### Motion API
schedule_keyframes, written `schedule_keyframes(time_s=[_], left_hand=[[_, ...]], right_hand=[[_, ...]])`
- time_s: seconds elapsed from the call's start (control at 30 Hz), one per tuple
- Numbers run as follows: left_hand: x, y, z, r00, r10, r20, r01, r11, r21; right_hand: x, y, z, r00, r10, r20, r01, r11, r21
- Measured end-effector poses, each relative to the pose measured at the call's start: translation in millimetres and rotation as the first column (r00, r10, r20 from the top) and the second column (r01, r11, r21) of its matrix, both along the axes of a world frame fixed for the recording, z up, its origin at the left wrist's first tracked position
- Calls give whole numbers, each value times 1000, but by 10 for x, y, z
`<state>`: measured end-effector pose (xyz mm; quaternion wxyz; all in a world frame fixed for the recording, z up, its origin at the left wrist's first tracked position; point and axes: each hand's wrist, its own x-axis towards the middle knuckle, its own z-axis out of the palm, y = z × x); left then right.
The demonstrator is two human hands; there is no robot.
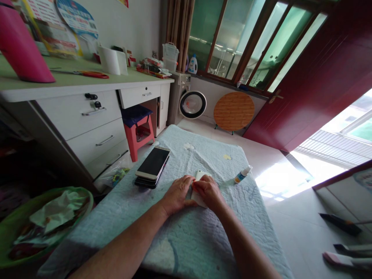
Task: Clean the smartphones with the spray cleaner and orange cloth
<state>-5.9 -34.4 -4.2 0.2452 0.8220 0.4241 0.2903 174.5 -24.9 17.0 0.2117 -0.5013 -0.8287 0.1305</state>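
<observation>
A: What is at the far left?

B: A green basket with crumpled paper in it. It stands on the floor beside the desk, and a red stool is pushed under the desk.

A: And on the cloth?

B: First there is a stack of dark phones near the left edge, with the top one screen up. It is near the left hand but apart from it.

A: What does that hand do?

B: It lies palm down. The fingers are bent and the tips press on the left side of a white phone.

A: Where is this phone exactly?

B: It lies flat in the middle of the cloth, between the two hands. Only its far end shows.

A: And the right hand?

B: It covers the near part of the phone, with the fingers curled down over it. Both hands close on it from their sides. I cannot tell if any finger goes under it.

A: Further right?

B: A small bottle lies on its side near the right edge of the cloth, apart from the hands.
</observation>
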Motion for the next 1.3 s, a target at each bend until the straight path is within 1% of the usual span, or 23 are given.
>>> schedule_keyframes(time_s=[0.07, 0.17, 0.27, 0.37, 0.43, 0.53, 0.63, 0.73, 0.8, 0.87, 1.0, 1.13, 1.2, 1.3], left_hand=[[2, 6, -16, 1000, 14, -4, -14, 1000, -1], [6, 14, -32, 1000, 21, -16, -21, 1000, -3], [2, 14, -25, 999, 13, -36, -13, 1000, 6], [-2, 5, 8, 998, -8, -66, 8, 1000, 10], [-3, -2, 35, 995, -32, -93, 33, 999, 9], [-3, -7, 72, 990, -50, -133, 52, 999, 14], [-2, -17, 102, 986, -40, -165, 43, 999, 18], [26, -64, 131, 980, -15, -198, 23, 999, 37], [78, -126, 155, 973, 26, -229, -13, 998, 59], [167, -204, 184, 958, 106, -266, -86, 993, 84], [416, -335, 254, 911, 226, -346, -211, 974, 80], [636, -371, 304, 849, 294, -439, -292, 954, 75], [696, -366, 307, 831, 308, -463, -308, 948, 78], [724, -353, 288, 825, 332, -458, -328, 940, 92]], right_hand=[[-10, -142, 51, 999, 50, -9, -50, 999, -17], [9, -305, 126, 994, 103, -45, -107, 990, -95], [69, -379, 161, 990, 113, -89, -125, 981, -150], [145, -376, 135, 984, 92, -151, -119, 977, -179], [199, -349, 91, 981, 48, -188, -81, 982, -173], [285, -289, 1, 974, -55, -219, 27, 991, -128], [364, -215, -96, 966, -161, -202, 149, 986, -74], [409, -141, -171, 957, -237, -166, 232, 971, -48], [419, -102, -196, 944, -297, -146, 295, 955, -34], [423, -77, -197, 921, -368, -132, 369, 929, -14], [434, -66, -162, 856, -496, -148, 504, 864, 16], [440, -84, -145, 811, -546, -211, 560, 829, 7], [443, -94, -149, 805, -547, -229, 564, 825, 12], [452, -103, -156, 812, -529, -247, 551, 834, 29]])
